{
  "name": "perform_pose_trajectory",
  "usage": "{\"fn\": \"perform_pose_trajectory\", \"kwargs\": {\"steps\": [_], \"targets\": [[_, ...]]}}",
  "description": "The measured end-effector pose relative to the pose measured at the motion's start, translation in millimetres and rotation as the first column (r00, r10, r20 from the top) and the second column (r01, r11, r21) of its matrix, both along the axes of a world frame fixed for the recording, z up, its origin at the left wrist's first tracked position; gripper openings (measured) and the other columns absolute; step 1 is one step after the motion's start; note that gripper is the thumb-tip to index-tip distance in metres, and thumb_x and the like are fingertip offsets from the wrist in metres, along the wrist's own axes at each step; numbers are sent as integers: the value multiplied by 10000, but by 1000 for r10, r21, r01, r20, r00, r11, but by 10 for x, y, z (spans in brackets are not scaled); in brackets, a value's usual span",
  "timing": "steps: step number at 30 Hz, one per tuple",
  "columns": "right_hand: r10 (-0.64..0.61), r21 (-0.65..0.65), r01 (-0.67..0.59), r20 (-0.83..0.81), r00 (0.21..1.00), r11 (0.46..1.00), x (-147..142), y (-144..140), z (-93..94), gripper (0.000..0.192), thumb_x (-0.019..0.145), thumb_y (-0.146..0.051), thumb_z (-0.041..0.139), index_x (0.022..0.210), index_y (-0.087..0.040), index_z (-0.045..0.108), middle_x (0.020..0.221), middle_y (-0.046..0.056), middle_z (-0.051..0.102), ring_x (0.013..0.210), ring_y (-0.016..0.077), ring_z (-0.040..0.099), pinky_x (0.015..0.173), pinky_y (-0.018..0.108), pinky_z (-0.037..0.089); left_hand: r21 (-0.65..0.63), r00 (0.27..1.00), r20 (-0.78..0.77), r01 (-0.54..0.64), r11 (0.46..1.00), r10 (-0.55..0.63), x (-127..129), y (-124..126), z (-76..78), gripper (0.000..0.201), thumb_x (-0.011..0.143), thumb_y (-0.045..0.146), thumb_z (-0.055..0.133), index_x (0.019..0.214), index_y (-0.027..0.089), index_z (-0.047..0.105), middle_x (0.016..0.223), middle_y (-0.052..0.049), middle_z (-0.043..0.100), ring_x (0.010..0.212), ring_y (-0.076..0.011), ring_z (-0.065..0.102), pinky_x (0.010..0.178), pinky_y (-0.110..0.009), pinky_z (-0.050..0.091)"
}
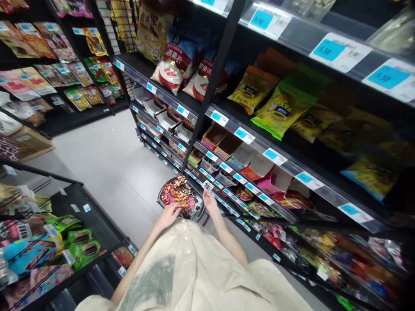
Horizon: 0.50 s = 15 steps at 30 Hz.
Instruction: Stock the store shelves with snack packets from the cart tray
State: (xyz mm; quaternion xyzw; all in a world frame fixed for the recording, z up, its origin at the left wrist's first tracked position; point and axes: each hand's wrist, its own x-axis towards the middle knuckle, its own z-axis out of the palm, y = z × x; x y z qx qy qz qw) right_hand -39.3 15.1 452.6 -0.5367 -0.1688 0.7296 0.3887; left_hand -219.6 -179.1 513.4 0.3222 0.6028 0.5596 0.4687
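My left hand [169, 215] is at the near side of a dark basket, low in front of my body. Its fingers are closed at the lower edge of a red snack packet [172, 194] with yellow print. Just to the right, my right hand [210, 203] pinches a small white tag [207, 186] with a black square code, between thumb and fingers. The tag is upright, close to the shelf edge. Beneath both hands, the basket [201, 214] holds several packets, partly hidden by the red one.
On the right, a black shelf rack [216, 56] carries yellow snack bags [280, 108], oat bags [177, 65] and opened cartons [231, 144], with blue-and-white price labels along its edges. Another display rack [87, 190] stands at the left. Grey floor [113, 151] runs between them.
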Motion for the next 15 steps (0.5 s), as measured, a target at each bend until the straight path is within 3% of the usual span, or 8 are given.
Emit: {"fn": "perform_pose_trajectory", "kwargs": {"steps": [6,8,10,12,15], "targets": [[-11,57,7,66,998,998,-165,760,21,238,800,-105,723,818,-237,526,730,-55,674,689,100,703,714,213,633,10,990,-138,6,1000,-5,-29,-151,-70,199,795,358,788,978,279,798,1027,-89,768,999,-304,681,1062,-426,475],[1,87,-9,92,996,996,-264,1048,79,232,814,-155,734,913,-244,544,815,-45,711,755,101,728,731,215,632,-40,963,-251,90,995,-97,-33,-183,-93,227,857,375,708,1039,258,778,1069,-97,759,1015,-293,684,1063,-433,478],[31,106,-45,128,991,993,-332,1246,117,266,833,-207,734,1022,-254,553,917,-26,738,830,113,749,754,227,632,-138,886,-395,206,969,-244,-37,-197,-106,294,935,363,579,1143,227,736,1162,-109,736,1051,-273,681,1072,-432,474],[82,106,-103,187,979,989,-344,1286,110,303,851,-237,715,1103,-263,549,978,-10,746,850,124,759,750,240,632,-235,788,-495,285,929,-367,-36,-193,-109,357,981,333,471,1235,199,682,1248,-123,703,1100,-255,670,1078,-418,472],[216,68,-248,307,927,966,-243,989,9,282,844,-240,697,1099,-244,577,971,10,752,782,137,760,684,241,623,-333,685,-553,340,880,-474,-27,-164,-101,394,1000,316,408,1292,180,635,1285,-136,682,1172,-251,646,1078,-388,469]]}}
